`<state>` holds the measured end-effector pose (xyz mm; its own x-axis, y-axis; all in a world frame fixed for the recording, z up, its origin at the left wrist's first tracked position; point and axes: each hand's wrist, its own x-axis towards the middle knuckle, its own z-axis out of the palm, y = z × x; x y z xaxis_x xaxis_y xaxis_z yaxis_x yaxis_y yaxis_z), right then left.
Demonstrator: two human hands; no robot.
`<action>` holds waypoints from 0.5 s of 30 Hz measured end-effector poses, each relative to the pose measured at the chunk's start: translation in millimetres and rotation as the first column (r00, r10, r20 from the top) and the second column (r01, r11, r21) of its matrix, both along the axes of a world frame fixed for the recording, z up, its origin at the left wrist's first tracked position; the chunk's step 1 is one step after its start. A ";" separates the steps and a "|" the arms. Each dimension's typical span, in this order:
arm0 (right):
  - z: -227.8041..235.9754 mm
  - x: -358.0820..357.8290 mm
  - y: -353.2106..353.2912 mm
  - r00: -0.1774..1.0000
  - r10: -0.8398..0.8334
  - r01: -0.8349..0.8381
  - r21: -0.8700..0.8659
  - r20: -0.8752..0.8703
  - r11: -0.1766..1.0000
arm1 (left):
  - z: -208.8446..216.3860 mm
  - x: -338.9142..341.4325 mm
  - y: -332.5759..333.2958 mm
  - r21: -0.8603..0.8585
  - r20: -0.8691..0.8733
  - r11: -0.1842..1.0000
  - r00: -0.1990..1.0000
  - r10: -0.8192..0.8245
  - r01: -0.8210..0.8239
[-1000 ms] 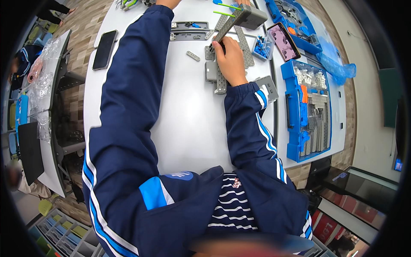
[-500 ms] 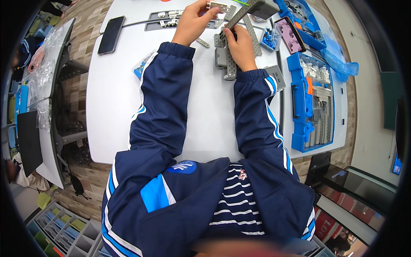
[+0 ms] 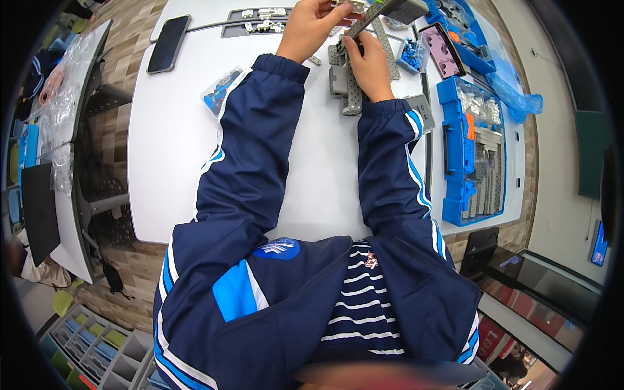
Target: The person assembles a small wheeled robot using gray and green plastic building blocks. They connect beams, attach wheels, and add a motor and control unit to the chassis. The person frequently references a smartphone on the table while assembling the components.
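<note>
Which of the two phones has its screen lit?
The phone on the right, nearer the right hand: it shows pink, while the left phone is black.

Both arms reach up the frame, elbows bent. Left arm (image 3: 250, 149) runs up left of centre, and the left hand (image 3: 311, 29) is right at the top edge, thumb angled up and right, fingers bent in a pinch, tips tricky to make out tbh. Right arm (image 3: 392, 162) is pretty much straight up, right hand (image 3: 369, 65) a bit lower, thumb pointing up-left, fingers curled in a grip. Hands near each other, not touching.
</note>
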<state>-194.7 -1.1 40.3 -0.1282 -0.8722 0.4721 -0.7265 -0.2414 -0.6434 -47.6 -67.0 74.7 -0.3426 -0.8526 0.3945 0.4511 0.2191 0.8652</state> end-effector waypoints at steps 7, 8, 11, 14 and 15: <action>-0.6 -1.7 -1.8 1.000 0.024 -0.024 -0.009 0.000 1.000 | 1.5 -6.6 4.4 -0.015 0.068 0.989 0.987 0.147 -0.146; -0.4 -1.4 -1.4 1.000 0.027 -0.027 -0.014 -0.001 1.000 | 1.5 -8.6 5.3 -0.026 0.075 0.984 0.981 0.177 -0.175; 0.7 -0.1 0.0 1.000 0.026 -0.026 -0.011 -0.004 1.000 | 3.3 -13.3 8.3 -0.133 0.028 0.970 0.978 0.208 -0.202; 1.2 0.8 1.1 1.000 0.011 -0.011 0.002 -0.010 1.000 | 6.7 -15.9 13.6 -0.137 0.103 0.959 0.959 0.263 -0.248; 1.1 0.6 1.1 1.000 0.001 0.000 0.015 -0.020 1.000 | 8.5 -17.3 14.9 -0.122 0.032 0.967 0.973 0.229 -0.223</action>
